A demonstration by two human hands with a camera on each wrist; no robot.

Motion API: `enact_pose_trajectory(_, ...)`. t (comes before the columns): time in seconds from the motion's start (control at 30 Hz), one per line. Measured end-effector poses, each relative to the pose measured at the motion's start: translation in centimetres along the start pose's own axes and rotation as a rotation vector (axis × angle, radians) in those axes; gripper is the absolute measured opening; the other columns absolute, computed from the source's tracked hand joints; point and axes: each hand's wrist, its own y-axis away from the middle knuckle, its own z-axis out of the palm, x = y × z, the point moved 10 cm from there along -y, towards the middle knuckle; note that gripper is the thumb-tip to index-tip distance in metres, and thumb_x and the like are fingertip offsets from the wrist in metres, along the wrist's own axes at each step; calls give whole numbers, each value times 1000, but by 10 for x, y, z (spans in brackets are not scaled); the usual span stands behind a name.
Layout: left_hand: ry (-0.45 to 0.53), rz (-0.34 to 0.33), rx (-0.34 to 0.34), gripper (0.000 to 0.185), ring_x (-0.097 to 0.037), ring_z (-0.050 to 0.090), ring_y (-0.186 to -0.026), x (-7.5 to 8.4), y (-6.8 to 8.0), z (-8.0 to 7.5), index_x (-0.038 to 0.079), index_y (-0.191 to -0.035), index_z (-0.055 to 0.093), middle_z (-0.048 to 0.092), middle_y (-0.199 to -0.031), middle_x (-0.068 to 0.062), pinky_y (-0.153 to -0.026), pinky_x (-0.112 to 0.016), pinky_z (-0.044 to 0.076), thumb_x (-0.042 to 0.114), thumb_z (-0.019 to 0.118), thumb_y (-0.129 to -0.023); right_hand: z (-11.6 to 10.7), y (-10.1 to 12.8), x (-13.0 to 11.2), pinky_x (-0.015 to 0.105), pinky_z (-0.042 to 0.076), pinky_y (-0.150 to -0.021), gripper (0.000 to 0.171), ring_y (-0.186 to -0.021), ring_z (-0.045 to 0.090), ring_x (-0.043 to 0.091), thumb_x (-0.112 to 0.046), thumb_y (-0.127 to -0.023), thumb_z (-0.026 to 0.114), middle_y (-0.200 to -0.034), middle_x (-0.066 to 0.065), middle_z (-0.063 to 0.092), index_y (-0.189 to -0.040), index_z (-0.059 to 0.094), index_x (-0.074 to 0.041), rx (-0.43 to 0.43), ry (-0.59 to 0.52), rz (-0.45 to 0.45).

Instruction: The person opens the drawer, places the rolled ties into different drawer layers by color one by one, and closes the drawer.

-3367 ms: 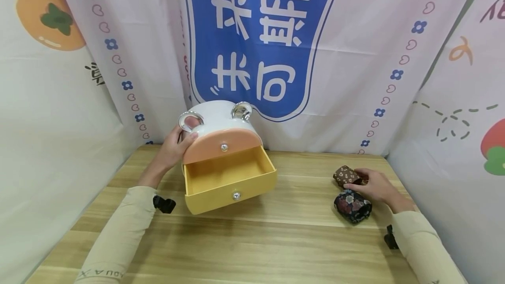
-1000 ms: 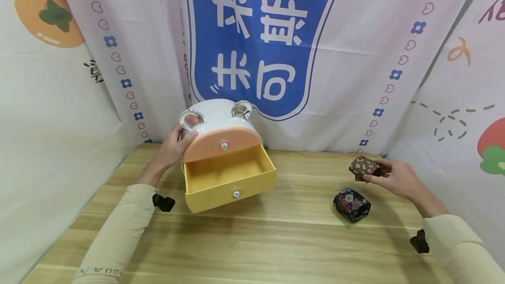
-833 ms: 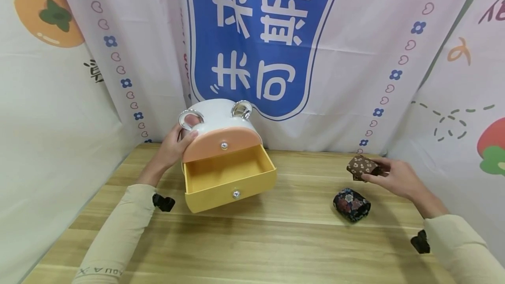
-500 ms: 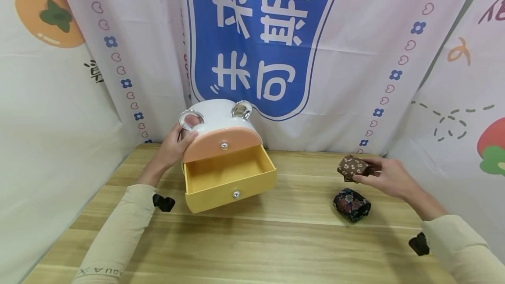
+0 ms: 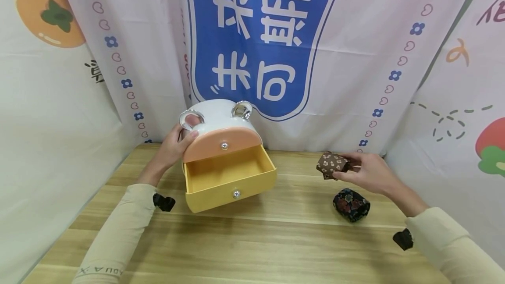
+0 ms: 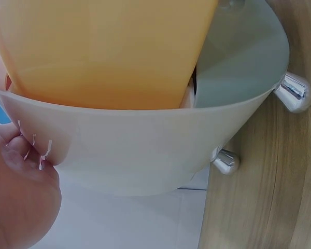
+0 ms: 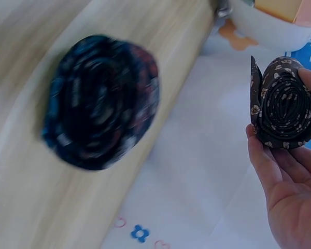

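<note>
My right hand [image 5: 371, 172] holds a brown rolled-up necktie [image 5: 331, 165] with pale flowers above the table's right side. In the right wrist view, thumb and fingers pinch this coil [image 7: 287, 106], and its loose end sticks out at one side. Below it lies a dark floral rolled-up necktie [image 5: 351, 205] on the wood. My left hand [image 5: 169, 150] grips the left side of a white drawer box [image 5: 217, 115] with silver ear shapes, thumb near the front edge. The box's yellow drawer [image 5: 232, 187] is pulled out, its inside bare; the pink drawer [image 5: 209, 146] above is shut.
The wooden table [image 5: 244, 249] meets a printed white cloth [image 5: 347, 78] behind the box, and cloth also hangs at both sides. In the left wrist view a grey-green drawer front [image 6: 243, 57] sits below the yellow drawer, with silver feet [image 6: 295, 92] under the box.
My right hand picked up the brown necktie from beside the dark one, drew it right, then carried it left. My left hand and the drawer box stay put.
</note>
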Motion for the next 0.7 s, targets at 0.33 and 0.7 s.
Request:
enact_pose_trajectory(0.33, -1, 4, -2, 80, -37, 32, -153, -1, 1, 0, 11, -168, 22, 29, -171, -21, -133, -61, 20, 44, 57, -105, 5, -23, -47, 51, 63, -95, 71, -112, 75, 38, -47, -90, 82, -127, 21, 75, -139, 65, 1, -37, -40, -74)
enact_pose_trajectory(0.7, 2, 22, 5, 79, -37, 32, -154, 3, 0, -1, 9, -168, 23, 30, -171, -21, -133, -61, 20, 43, 57, -105, 8, -45, -92, 48, 62, -99, 74, -115, 74, 36, -45, -86, 86, -129, 20, 74, -141, 64, -1, -59, -115, -102)
